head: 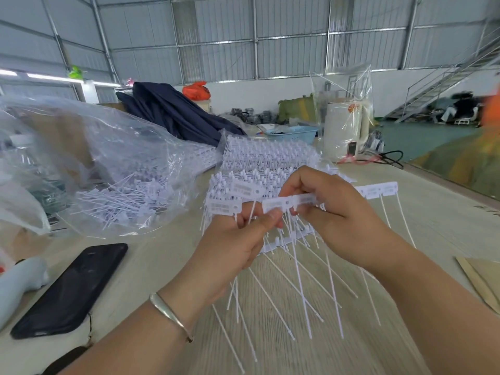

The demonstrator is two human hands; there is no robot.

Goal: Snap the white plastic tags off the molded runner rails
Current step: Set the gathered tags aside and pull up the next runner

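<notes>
Your left hand [238, 239] pinches one white tag [273, 205] at the left end of a runner rail [378, 190], thumb on top, with a bundle of loose tag tails hanging below the palm. Your right hand [332, 212] grips the same rail just beside it, fingers curled round the strip; the rail runs on to the right, above the desk [162, 266]. Stacked rails [270, 155] lie just beyond your hands. A clear bag [108, 171] of separated tags sits far left. A black phone [70, 290] lies near left.
</notes>
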